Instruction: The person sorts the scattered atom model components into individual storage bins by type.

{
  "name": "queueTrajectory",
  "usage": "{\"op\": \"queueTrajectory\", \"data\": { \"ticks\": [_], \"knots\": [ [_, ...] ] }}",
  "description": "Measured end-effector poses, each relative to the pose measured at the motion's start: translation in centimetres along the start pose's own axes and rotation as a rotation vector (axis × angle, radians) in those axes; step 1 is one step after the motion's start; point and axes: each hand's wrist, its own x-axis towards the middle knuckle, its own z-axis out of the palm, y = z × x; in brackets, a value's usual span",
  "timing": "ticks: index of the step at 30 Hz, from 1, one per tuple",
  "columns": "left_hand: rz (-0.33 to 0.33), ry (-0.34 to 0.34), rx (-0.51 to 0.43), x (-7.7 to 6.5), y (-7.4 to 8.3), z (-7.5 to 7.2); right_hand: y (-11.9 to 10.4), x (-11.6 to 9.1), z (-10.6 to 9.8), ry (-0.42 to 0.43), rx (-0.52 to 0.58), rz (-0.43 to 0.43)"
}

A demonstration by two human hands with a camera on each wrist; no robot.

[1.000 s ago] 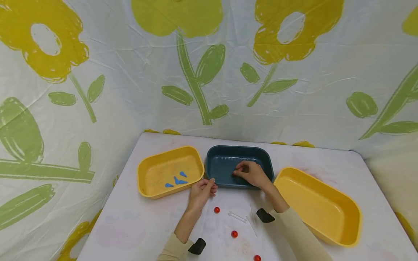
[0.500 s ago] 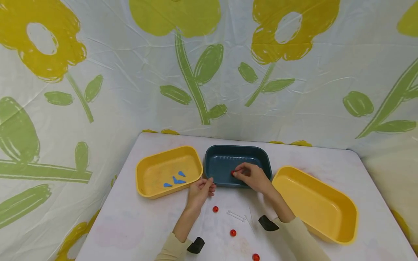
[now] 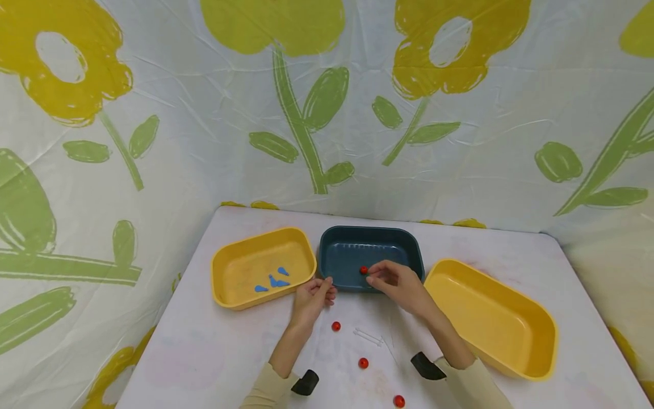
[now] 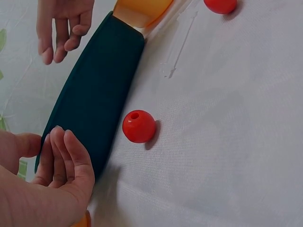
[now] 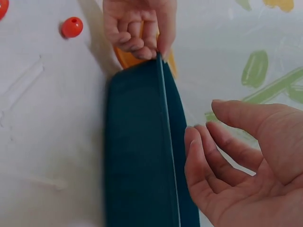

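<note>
My left hand point(image 3: 313, 298) pinches the near left rim of the dark teal tray point(image 4: 94, 90), thumb over the edge and fingers against the outer wall. Over the tray's right half is my right hand point(image 3: 401, 284), its fingers bent loosely and thumb apart, with nothing between them in the right wrist view. A red bead point(image 3: 364, 270) shows in the tray just left of the right fingertips; the tray wall hides it from both wrist views. More red beads, each round with a hole, lie on the table: one near bead point(image 4: 138, 126), another point(image 3: 363, 363), and one at the front point(image 3: 399, 401).
To the left stands a yellow tray point(image 3: 225, 255) with several blue teardrop-shaped pieces point(image 3: 276, 280). An angled yellow tray point(image 3: 511, 335) is at the right, close to my right forearm. Thin white sticks point(image 3: 368, 337) lie on the table between my forearms.
The right hand has let go of the red bead and drawn slightly right and toward me, leaving the bead in the teal tray. My left hand stays at the rim.
</note>
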Motion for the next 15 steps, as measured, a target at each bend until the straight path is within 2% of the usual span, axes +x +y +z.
{"op": "queueTrajectory", "data": {
  "ticks": [4,11,15],
  "knots": [
    [0.006,-0.008,-0.008,-0.5,0.8,0.1,-0.3,-1.0,0.0,-0.008,0.019,0.003],
    [0.015,-0.002,-0.015,0.6,-1.0,-0.1,-0.3,-2.4,0.5,-0.036,0.043,0.017],
    [0.017,0.007,-0.014,0.9,-1.4,-0.1,0.0,-3.0,0.8,-0.041,0.026,0.013]
  ]
}}
